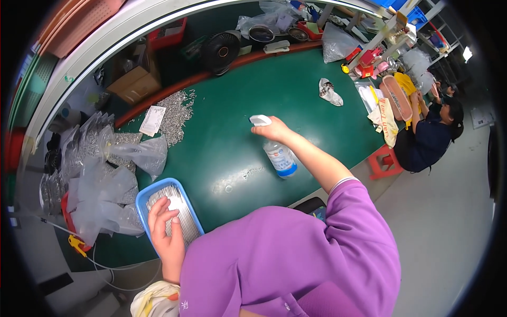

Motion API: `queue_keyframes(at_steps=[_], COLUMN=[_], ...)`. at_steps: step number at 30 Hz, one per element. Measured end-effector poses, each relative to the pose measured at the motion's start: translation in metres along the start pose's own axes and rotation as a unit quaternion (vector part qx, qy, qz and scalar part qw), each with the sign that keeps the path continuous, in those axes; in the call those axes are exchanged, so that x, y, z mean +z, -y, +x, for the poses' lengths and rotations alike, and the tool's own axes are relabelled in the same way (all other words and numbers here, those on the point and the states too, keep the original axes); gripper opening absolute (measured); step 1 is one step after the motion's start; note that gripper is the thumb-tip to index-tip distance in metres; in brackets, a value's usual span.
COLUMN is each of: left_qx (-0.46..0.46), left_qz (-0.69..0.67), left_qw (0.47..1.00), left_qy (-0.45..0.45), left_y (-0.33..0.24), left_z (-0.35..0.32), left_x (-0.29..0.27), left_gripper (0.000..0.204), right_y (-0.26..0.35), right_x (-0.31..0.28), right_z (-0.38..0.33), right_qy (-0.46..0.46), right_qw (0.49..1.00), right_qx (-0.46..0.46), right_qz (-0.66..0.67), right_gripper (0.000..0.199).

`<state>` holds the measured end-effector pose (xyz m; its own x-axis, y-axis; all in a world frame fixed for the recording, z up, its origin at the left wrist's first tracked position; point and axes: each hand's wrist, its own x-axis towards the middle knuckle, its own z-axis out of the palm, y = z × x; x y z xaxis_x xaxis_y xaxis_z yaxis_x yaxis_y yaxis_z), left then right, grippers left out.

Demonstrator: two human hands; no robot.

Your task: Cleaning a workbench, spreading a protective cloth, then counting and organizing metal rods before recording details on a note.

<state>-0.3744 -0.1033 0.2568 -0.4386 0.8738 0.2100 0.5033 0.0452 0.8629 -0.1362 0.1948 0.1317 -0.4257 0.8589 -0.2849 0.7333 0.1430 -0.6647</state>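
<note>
My right hand (274,130) is wrapped round the white trigger head of a spray bottle (281,159). The bottle's body is clear, with a label and a blue lower part, and it is over the green table. My left hand (168,232) is above the near end of a blue plastic basket (174,184), its fingers loosely bent and apart, with nothing seen in them. Thin silvery metal rods (186,213) lie side by side in this basket. Small wet spots (232,182) show on the tabletop left of the bottle.
Small metal parts (177,116) are heaped at the far left under a paper slip (152,120). Bulging clear bags (100,185) crowd the left edge. A black fan (220,52) stands at the back, a crumpled cloth (330,92) far right. A co-worker (430,132) sits rightward.
</note>
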Motion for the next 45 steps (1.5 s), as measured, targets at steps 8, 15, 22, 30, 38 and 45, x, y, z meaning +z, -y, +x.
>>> queue_keyframes(at_steps=[8, 15, 22, 30, 38, 45], left_qx=[0.025, 0.022, 0.021, -0.020, -0.070, -0.164], left_qz=[-0.023, -0.022, -0.008, 0.014, 0.028, 0.078], left_qw=[0.999, 0.999, 1.000, 1.000, 0.997, 0.982], left_qy=[-0.008, -0.006, 0.017, -0.009, -0.030, -0.047], left_y=[0.003, 0.019, 0.018, 0.027, 0.033, 0.050], left_z=[-0.016, -0.028, -0.031, -0.050, -0.045, -0.042], left_x=[-0.018, -0.031, -0.039, -0.055, -0.055, -0.034], left_gripper=[0.013, 0.014, 0.017, 0.015, 0.016, 0.016], right_y=[0.014, 0.022, 0.031, 0.089, 0.154, 0.215], right_x=[0.041, 0.003, -0.008, 0.033, 0.049, 0.039], right_z=[-0.095, -0.137, -0.111, -0.066, 0.071, 0.249], right_qy=[0.141, -0.026, -0.270, -0.193, -0.226, -0.310], right_qw=[0.988, 0.992, 0.885, 0.914, 0.902, 0.837], right_qx=[-0.027, -0.006, -0.116, -0.141, -0.221, -0.303], right_qz=[-0.052, 0.120, 0.360, 0.329, 0.295, 0.333], right_gripper=[0.042, 0.045, 0.048, 0.042, 0.040, 0.043])
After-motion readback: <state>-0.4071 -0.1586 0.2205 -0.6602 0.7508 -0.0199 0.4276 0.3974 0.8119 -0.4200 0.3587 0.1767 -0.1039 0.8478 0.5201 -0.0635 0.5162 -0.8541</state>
